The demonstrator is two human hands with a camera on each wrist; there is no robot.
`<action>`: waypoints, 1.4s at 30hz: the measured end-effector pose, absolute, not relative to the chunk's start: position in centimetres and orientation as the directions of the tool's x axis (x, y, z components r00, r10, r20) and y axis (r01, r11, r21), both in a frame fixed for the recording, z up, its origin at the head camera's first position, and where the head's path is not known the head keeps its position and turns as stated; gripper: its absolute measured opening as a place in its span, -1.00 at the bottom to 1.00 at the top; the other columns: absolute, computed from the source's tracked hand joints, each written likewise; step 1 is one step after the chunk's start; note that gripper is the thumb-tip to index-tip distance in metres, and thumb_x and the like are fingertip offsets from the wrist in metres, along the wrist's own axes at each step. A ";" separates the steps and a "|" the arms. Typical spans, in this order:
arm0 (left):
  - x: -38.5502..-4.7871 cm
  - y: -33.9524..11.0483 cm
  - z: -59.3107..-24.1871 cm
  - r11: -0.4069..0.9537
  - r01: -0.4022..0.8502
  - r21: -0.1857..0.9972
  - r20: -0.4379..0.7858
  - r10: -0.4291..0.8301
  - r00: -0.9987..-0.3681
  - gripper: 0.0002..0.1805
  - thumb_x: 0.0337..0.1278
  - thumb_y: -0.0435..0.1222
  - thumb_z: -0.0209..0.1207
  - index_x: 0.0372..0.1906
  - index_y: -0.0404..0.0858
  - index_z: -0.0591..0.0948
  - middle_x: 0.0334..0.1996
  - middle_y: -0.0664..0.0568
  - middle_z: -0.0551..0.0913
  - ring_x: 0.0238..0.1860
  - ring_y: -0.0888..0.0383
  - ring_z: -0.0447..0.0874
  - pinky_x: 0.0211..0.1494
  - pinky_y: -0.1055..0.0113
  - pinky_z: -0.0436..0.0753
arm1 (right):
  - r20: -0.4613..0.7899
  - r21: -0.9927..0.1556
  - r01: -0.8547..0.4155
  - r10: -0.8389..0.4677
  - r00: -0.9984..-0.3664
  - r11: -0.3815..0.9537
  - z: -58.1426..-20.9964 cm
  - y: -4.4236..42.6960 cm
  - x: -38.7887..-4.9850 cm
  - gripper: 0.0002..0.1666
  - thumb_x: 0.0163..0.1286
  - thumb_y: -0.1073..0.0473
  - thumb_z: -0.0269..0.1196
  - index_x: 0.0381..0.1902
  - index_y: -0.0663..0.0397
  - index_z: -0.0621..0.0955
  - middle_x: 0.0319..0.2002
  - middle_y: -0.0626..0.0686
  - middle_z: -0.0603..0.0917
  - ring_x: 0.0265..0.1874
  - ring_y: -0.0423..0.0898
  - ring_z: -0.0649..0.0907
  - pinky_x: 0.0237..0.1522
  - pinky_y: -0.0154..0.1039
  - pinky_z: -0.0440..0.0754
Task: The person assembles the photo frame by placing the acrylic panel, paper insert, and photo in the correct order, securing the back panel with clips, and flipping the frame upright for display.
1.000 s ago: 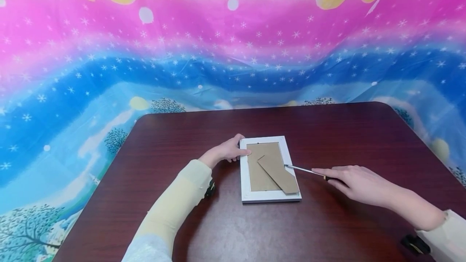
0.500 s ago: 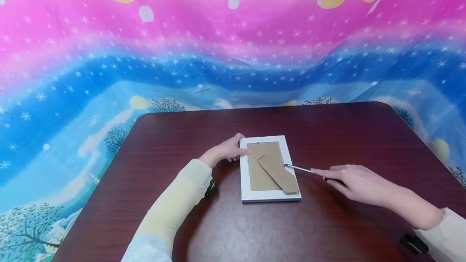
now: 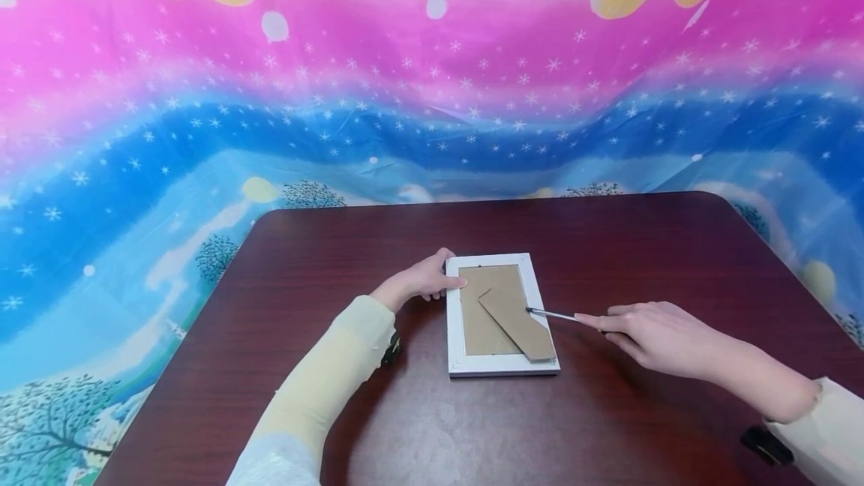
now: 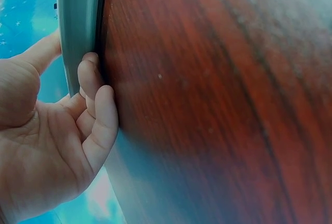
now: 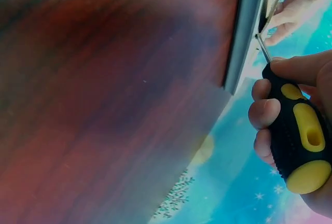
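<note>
My right hand [image 3: 664,337] grips the screwdriver [image 5: 297,123], left hand [image 3: 425,276] pinches the frame [image 3: 455,325]; pushing too hard might gouge the backing [image 3: 498,280].

right fingers [image 3: 597,319] and screwdriver [image 5: 286,117] — edged slightly toward the white frame [image 3: 454,321], tip [image 3: 532,310] a touch farther inward

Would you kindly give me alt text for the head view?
A right hand holds a metal-shafted screwdriver, its tip at the right inner edge of a white rectangular picture frame lying back up. The left hand grips the frame's left side. Behind the dark brown table hangs a colourful snowflake-print cloth.
</note>
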State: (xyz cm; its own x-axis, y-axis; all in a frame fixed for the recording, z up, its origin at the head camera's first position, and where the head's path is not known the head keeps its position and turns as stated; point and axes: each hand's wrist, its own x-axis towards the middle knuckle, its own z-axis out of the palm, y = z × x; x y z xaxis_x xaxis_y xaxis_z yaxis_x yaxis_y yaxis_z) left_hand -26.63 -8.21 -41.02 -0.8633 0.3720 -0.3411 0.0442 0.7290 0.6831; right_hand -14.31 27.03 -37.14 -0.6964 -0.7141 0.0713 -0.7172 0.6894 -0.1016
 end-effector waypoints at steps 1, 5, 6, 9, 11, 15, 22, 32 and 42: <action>-26.7 -8.2 -41.0 0.729 0.045 0.684 -0.342 0.374 -0.862 -0.34 0.29 -0.09 0.22 0.33 -0.22 0.20 -0.48 -0.11 0.52 -0.48 0.05 0.50 -0.46 0.26 0.51 | 0.075 -0.092 -0.718 -0.715 -0.695 0.689 -37.1 27.0 -14.3 -0.44 0.25 0.28 0.32 0.23 -0.13 0.59 -0.57 -0.35 0.34 -0.74 -0.37 0.11 -0.69 -0.40 0.15; -26.8 -8.3 -41.3 0.727 0.049 0.685 -0.342 0.380 -0.860 -0.36 0.30 -0.09 0.21 0.31 -0.22 0.21 -0.48 -0.11 0.51 -0.49 0.05 0.49 -0.45 0.26 0.51 | 0.052 -0.136 -0.701 -0.701 -0.711 0.700 -37.0 27.0 -14.4 -0.45 0.28 0.26 0.31 0.24 -0.14 0.58 -0.53 -0.32 0.44 -0.72 -0.36 0.16 -0.67 -0.39 0.18; -26.8 -8.3 -41.4 0.725 0.050 0.687 -0.342 0.383 -0.858 -0.37 0.30 -0.09 0.21 0.30 -0.22 0.22 -0.48 -0.11 0.52 -0.49 0.06 0.49 -0.45 0.26 0.51 | 0.028 -0.170 -0.684 -0.690 -0.723 0.710 -37.0 27.1 -14.4 -0.45 0.30 0.25 0.29 0.25 -0.15 0.57 -0.49 -0.31 0.51 -0.69 -0.38 0.22 -0.64 -0.39 0.23; -26.8 -8.3 -41.4 0.721 0.057 0.691 -0.337 0.390 -0.857 -0.38 0.29 -0.08 0.21 0.29 -0.22 0.22 -0.47 -0.11 0.52 -0.50 0.06 0.49 -0.45 0.26 0.51 | -0.017 -0.265 -0.640 -0.667 -0.745 0.721 -37.4 27.6 -14.5 -0.45 0.36 0.24 0.25 0.30 -0.16 0.53 -0.25 -0.21 0.69 -0.51 -0.40 0.46 -0.50 -0.34 0.41; -26.8 -8.3 -41.3 0.718 0.058 0.693 -0.335 0.392 -0.857 -0.37 0.29 -0.08 0.22 0.29 -0.22 0.23 -0.47 -0.11 0.52 -0.50 0.05 0.49 -0.45 0.25 0.51 | -0.041 -0.319 -0.618 -0.662 -0.748 0.719 -37.5 27.8 -14.6 -0.45 0.39 0.24 0.22 0.32 -0.15 0.51 -0.10 -0.13 0.70 -0.44 -0.39 0.49 -0.42 -0.32 0.44; -26.8 -8.4 -41.1 0.719 0.055 0.692 -0.334 0.387 -0.859 -0.36 0.28 -0.08 0.23 0.29 -0.22 0.23 -0.47 -0.12 0.52 -0.49 0.05 0.50 -0.46 0.25 0.51 | -0.058 -0.336 -0.606 -0.658 -0.751 0.721 -37.5 27.6 -14.7 -0.44 0.39 0.26 0.21 0.33 -0.14 0.49 -0.14 -0.14 0.69 -0.55 -0.38 0.36 -0.44 -0.34 0.36; -27.0 -8.4 -41.3 0.726 0.043 0.686 -0.338 0.371 -0.865 -0.35 0.29 -0.11 0.22 0.32 -0.22 0.21 -0.50 -0.11 0.52 -0.51 0.06 0.49 -0.48 0.27 0.49 | 0.010 -0.169 -0.672 -0.681 -0.733 0.721 -36.9 26.2 -14.4 -0.44 0.31 0.27 0.29 0.27 -0.12 0.55 -0.51 -0.27 0.52 -0.70 -0.35 0.23 -0.63 -0.36 0.27; -27.0 -8.0 -41.5 0.730 0.052 0.681 -0.337 0.376 -0.863 -0.35 0.29 -0.10 0.22 0.32 -0.23 0.21 -0.49 -0.10 0.52 -0.51 0.07 0.50 -0.47 0.27 0.51 | 0.036 0.141 -0.746 -0.756 -0.653 0.651 -36.3 24.9 -13.5 -0.30 0.00 0.44 0.37 0.18 0.02 0.61 -0.53 -0.10 0.41 -0.81 -0.25 0.14 -0.74 -0.34 0.20; -27.0 -8.1 -41.4 0.724 0.055 0.687 -0.340 0.387 -0.857 -0.39 0.30 -0.09 0.21 0.28 -0.23 0.22 -0.48 -0.11 0.51 -0.50 0.06 0.49 -0.47 0.26 0.51 | 0.072 0.172 -0.746 -0.764 -0.641 0.643 -36.4 25.2 -13.7 -0.29 0.01 0.41 0.38 0.19 -0.04 0.60 -0.56 -0.12 0.39 -0.82 -0.25 0.10 -0.75 -0.35 0.14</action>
State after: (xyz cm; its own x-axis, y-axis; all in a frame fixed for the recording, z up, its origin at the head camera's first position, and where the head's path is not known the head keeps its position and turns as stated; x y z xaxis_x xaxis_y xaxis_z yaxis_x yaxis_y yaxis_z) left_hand -26.96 -8.14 -41.36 -0.8570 0.3873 -0.3400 0.0546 0.7243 0.6873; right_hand -13.71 25.18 -36.38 -0.6414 -0.7638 0.0715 -0.7464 0.6429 0.1718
